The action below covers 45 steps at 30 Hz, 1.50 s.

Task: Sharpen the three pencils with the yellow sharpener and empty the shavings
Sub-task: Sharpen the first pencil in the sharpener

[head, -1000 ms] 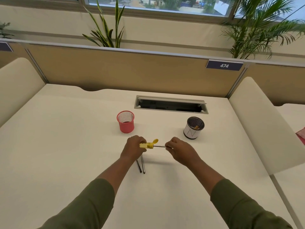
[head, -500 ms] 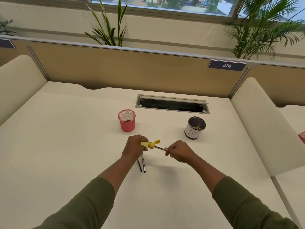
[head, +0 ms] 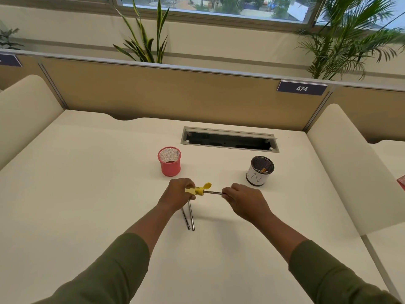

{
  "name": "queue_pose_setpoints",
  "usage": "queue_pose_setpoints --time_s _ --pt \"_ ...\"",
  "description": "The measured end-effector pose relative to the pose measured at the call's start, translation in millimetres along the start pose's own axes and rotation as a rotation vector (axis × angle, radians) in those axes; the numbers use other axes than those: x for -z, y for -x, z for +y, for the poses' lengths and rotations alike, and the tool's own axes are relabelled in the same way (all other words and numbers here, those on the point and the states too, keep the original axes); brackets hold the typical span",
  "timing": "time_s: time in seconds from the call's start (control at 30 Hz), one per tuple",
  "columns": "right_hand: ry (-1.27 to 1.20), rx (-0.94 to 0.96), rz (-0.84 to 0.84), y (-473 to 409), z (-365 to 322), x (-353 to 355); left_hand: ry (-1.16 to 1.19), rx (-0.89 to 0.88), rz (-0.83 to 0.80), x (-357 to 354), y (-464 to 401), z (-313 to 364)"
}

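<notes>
Three pencils counted — one pencil (head: 214, 192) pinched in the right hand (head: 243, 201), its tip pushed into the single yellow sharpener (head: 197, 190) gripped by the left hand (head: 178, 194), lid flipped up. Two spare pencils (head: 189, 218) lie side by side on the desk (head: 87, 183), at six o'clock from the left hand. Two cups — red mesh cup (head: 169, 161) at twelve o'clock of the left hand, white cup (head: 259, 171) at one o'clock of the right.

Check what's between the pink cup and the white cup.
Head view: bare desk between the pink cup and the white cup. The sharpener and both hands sit nearer the camera, outside that stretch.
</notes>
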State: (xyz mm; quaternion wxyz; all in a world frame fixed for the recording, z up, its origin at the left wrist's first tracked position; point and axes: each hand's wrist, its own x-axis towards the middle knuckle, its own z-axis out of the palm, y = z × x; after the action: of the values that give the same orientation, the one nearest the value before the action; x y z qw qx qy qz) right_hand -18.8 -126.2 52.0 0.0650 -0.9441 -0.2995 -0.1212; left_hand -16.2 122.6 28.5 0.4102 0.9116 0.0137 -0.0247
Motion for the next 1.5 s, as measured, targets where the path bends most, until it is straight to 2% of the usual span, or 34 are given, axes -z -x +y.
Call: queue_pose_setpoints --time_s 0.13,0.2,0.27,0.37,0.4,0.47,0.5,0.67,0.77,0.83,0.93,1.03,1.13,1.2,1.27,1.3,1.33,1.4,1.5 --pt "0.09 0.084 0.125 0.8 -1.6 -5.8 0.006 0.029 0.024 -3.8 -1.6 0.7" --pt "-0.027 -0.052 0.064 -3.1 -7.3 -6.0 0.036 0.024 0.049 -3.6 -1.0 2.1" --pt "-0.292 -0.335 -0.177 -12.7 -14.4 -1.8 0.045 -0.006 0.069 -1.4 -0.3 2.4" --pt "-0.944 -0.833 -0.574 -24.5 -11.4 6.5 0.047 -0.054 0.087 1.8 0.3 4.5" --pt "-1.044 -0.899 -0.655 -24.4 -8.0 8.1 0.038 -0.074 0.082 1.7 0.6 5.8" --pt "-1.037 -0.865 -0.699 -24.9 -3.2 9.1 0.001 -0.11 0.065 1.8 1.6 6.8" --pt "-0.986 -0.804 -0.669 -24.2 -3.4 8.5 -0.007 -0.114 0.062 1.7 1.9 6.1" --pt "-0.605 -0.361 -0.294 -16.2 -6.2 3.9 0.058 -0.048 0.073 9.2 -4.5 -1.5" --pt "-0.179 -0.034 -0.068 -9.2 -5.2 1.4 0.069 -0.047 0.044 13.0 -5.8 -2.3" --pt "0.014 0.095 0.081 -6.8 -5.2 -0.1 0.065 -0.041 0.029 14.1 -7.0 -3.2" --pt "0.14 0.185 0.166 -7.0 -6.5 -4.4 0.064 -0.036 0.014 15.2 -9.3 -3.6" --pt "0.136 0.139 0.158 -8.7 -13.5 -6.4 0.077 -0.01 0.042 15.2 -9.7 -1.0" --pt "-0.076 -0.117 -0.028 -14.6 -26.4 -2.8 0.091 -0.018 0.094 15.1 -8.6 1.7" --pt "-0.424 -0.398 -0.246 -21.0 -31.6 0.8 0.098 -0.028 0.116 15.3 -8.1 2.0" --pt "-0.935 -0.756 -0.448 -26.1 -32.7 5.7 0.077 -0.061 0.136 15.2 -7.7 2.1" --pt "-1.118 -0.883 -0.557 -26.7 -31.4 7.8 0.072 -0.079 0.135 14.4 -7.9 2.1" --pt "-1.201 -0.93 -0.632 -26.6 -29.1 9.6 0.068 -0.091 0.126 13.6 -7.9 2.1" --pt "-1.156 -0.866 -0.671 -27.6 -25.2 11.1 0.03 -0.121 0.089 14.1 -8.9 0.0" --pt "-0.887 -0.618 -0.524 -26.0 -23.1 12.6 -0.009 -0.145 0.019 17.8 -12.9 -6.0"
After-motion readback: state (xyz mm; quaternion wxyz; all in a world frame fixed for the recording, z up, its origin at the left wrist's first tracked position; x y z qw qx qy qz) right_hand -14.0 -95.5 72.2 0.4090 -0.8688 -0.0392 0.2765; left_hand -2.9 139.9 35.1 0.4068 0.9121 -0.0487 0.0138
